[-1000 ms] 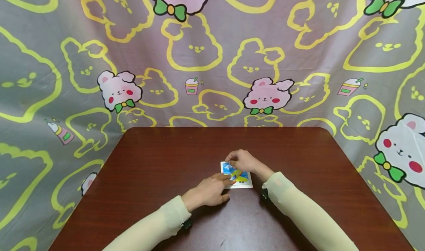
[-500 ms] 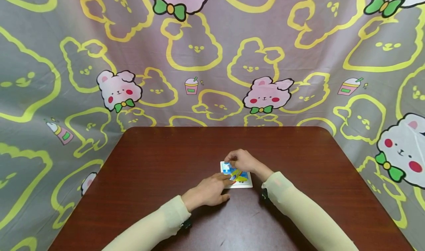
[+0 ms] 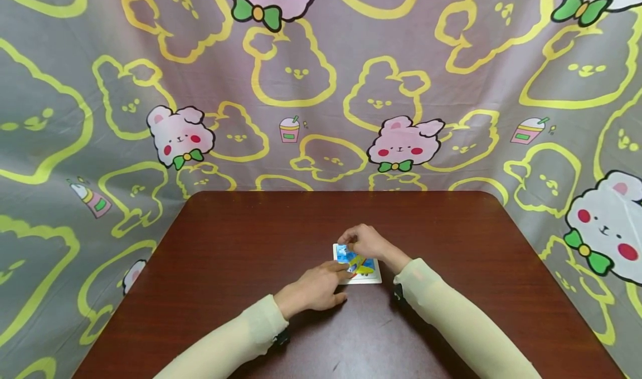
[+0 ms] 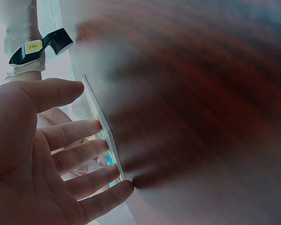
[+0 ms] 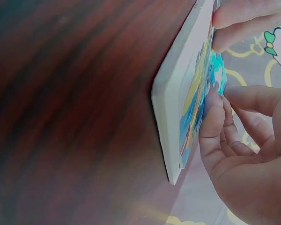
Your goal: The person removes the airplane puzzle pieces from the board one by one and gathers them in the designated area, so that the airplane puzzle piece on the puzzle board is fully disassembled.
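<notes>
Puzzle board (image 3: 365, 281): flat on the surface (image 3: 261, 234), roughly midway left to right, white border, blue-and-yellow picture, partly hidden by both hands. Right hand (image 3: 370, 243) over its far side, grip pinching a blue piece (image 5: 218, 70) at the fingertips; piece looks tipped up off the board, exact contact too small to tell. Left hand (image 3: 313, 288) at the near left: fingers straight, a bit spread, tips resting on the board, pinching nothing, thumb out to the near side.

Risks, my guess. Pinch is only at the tips, so the piece could slip or flick away. Neighbouring pieces might come up with it if they fit tightly. A slanted pull could bend a corner. Surface looks slick; if my left fingers ease off, the board could slide or swivel. Press too hard and I might nudge pieces under them. Right hand blocks part of the far edge, so a misplaced piece there would be easy to miss.

Surface: dark reddish-brown wood grain, rounded far corners, pale glare at the near middle. Room: grey cloth (image 3: 331, 28) hangs at far, left and right, loose folds, yellow outlined animals, rabbit heads with green bows, drink cups. Pale sleeves on both my arms.
</notes>
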### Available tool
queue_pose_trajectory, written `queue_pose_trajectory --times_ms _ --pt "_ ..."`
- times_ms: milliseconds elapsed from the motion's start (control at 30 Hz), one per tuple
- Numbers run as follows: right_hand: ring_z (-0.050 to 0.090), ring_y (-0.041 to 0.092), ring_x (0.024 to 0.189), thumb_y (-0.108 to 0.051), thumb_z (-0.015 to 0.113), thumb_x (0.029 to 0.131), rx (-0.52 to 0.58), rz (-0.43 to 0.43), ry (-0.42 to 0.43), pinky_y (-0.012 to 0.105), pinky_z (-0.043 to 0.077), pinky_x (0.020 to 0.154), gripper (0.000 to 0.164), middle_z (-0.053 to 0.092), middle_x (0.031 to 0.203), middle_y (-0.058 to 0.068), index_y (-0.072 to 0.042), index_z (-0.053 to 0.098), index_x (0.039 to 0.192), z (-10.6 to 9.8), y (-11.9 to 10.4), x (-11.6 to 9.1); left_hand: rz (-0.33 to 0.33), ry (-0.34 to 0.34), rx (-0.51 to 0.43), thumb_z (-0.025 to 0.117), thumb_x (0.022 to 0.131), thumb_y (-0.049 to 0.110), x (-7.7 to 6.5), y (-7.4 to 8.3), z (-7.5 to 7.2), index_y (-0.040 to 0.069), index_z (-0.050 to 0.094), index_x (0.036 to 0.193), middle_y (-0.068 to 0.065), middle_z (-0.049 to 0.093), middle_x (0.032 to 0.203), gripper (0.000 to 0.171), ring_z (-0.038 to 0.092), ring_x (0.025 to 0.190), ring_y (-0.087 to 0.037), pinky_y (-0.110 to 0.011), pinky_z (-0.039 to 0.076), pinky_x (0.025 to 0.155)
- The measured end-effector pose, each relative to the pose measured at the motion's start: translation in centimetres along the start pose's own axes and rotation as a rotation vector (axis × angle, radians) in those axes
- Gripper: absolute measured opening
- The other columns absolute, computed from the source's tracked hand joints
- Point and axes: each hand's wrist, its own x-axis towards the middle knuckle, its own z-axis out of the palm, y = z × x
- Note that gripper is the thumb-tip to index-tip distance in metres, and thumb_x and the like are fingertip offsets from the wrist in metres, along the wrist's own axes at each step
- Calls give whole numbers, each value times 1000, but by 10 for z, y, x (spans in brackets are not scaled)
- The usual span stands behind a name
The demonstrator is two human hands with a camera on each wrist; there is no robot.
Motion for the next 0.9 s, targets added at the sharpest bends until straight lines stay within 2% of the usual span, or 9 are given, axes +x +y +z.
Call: queue_pose_trajectory --times_ms 300,600,900 --pt "70 14 89 0 66 88 30 2 -6 30 58 74 20 77 99 3 -11 78 100 1 1 1 3 -2 -4 68 91 35 0 0 -1 18 61 138 -5 56 146 51 50 138 -24 -37 47 109" --pt "67 12 80 2 69 85 28 -1 4 28 56 70 21 77 92 3 -10 78 99 -3 -1 0 8 5 3 68 91 35 0 -1 -2 18 61 138 -4 57 145 50 50 138 -23 -37 47 108" --pt "66 10 79 2 72 82 24 19 10 26 53 70 20 77 91 2 -11 78 97 -3 -3 0 8 10 -2 69 91 35 0 0 -3 18 62 137 -4 58 144 50 51 137 -23 -37 48 107"
